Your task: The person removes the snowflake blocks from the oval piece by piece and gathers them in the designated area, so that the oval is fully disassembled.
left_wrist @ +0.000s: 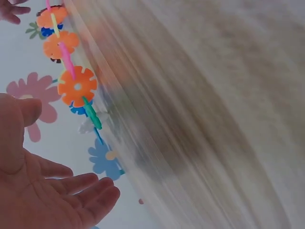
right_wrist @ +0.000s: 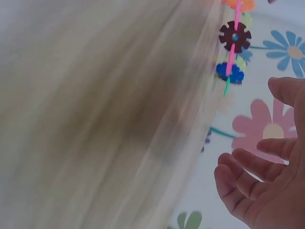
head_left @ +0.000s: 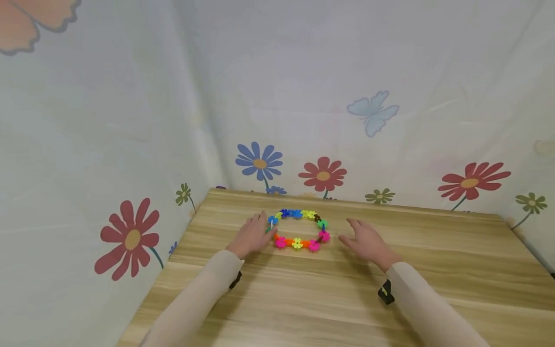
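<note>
A ring of linked, colourful plastic flower-shaped discs (head_left: 297,243) lies on the wooden table. At its left side is my left hand (head_left: 251,234), fingers extended and palm turned toward the ring; in the head view the thumb tip overlaps the ring's edge, and I cannot tell whether it touches. My right hand (head_left: 366,243) hovers a short way right of the ring, fingers loosely spread and holding nothing. The left wrist view shows an orange disc (left_wrist: 77,87) apart from the left fingers. A brown disc (right_wrist: 235,37) appears beyond the right thumb in the right wrist view.
The wood-grain table (head_left: 433,250) ends at the back against a pale curtain (head_left: 282,96) printed with flowers and a butterfly. Another stretch of this cloth hangs along the left. Black straps (head_left: 386,292) are on both wrists.
</note>
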`<state>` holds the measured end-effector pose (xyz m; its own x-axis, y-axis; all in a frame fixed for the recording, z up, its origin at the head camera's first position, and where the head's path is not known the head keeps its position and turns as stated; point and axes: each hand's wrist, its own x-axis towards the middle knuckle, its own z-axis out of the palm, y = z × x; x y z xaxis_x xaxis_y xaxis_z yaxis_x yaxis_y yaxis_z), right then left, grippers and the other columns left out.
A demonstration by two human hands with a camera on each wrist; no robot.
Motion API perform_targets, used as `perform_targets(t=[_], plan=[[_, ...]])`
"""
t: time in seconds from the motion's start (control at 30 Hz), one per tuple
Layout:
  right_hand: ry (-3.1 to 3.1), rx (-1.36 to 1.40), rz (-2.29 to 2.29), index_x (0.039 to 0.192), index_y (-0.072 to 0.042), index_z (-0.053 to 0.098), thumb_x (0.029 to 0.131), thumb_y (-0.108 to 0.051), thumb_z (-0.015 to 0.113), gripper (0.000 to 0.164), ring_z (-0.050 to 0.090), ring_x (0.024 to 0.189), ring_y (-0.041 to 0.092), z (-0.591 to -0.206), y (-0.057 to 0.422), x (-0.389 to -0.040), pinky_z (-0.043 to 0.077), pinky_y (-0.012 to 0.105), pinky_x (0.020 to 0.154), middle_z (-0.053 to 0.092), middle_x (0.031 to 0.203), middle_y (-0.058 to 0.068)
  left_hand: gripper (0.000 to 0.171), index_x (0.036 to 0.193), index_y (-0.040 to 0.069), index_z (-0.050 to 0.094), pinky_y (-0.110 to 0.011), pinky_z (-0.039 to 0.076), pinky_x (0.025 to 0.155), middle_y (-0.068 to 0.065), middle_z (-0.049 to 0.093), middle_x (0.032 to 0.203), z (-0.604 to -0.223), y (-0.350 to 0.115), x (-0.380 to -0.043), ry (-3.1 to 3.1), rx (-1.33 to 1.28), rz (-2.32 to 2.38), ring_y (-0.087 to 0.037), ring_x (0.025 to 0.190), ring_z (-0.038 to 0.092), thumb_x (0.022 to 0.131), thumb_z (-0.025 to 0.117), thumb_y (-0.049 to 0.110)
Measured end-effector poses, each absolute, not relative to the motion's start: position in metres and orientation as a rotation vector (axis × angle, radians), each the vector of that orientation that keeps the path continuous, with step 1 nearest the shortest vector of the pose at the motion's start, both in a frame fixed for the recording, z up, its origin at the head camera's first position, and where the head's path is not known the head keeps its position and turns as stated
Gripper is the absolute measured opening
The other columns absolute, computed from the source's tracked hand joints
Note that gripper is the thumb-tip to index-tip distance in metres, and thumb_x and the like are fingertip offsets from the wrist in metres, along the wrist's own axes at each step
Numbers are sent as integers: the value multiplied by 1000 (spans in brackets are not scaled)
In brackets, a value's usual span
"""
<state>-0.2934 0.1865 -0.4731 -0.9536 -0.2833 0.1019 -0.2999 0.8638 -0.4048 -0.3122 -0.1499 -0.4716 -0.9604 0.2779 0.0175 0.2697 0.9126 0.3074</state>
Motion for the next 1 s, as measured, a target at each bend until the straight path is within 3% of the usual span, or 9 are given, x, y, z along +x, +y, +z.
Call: perform_targets(t=[0.27, 0.53, 1.0], plan=[[-3010, 466, 693, 140, 3, 38, 92, -41, 57, 68, 43, 123, 42, -475, 154, -319, 34, 55, 99, 47, 135, 23, 72, 146, -6, 20, -48, 22, 109, -27, 28, 146, -477, -143, -335, 3008, 376, 591, -42, 133, 29, 98, 45, 41], [-3075, 446, 717, 141, 2, 37, 91, -41, 58, 69, 38, 127, 42, -478, 135, -336, 32, 54, 102, 43, 139, 23, 68, 146, -5, 22, -46, 27, 107, -25, 31, 146, -482, -132, -347, 2982, 435, 592, -39, 132, 32, 98, 48, 36], [-3072, 483, 766, 143, -1, 36, 93, -28, 61, 62, 40, 126, 40, -487, 125, -356, 32, 52, 103, 42, 140, 22, 59, 147, 3, 27, -44, 31, 106, -21, 38, 143, -486, -126, -357, 2979, 439, 587, -35, 130, 37, 98, 51, 25]])
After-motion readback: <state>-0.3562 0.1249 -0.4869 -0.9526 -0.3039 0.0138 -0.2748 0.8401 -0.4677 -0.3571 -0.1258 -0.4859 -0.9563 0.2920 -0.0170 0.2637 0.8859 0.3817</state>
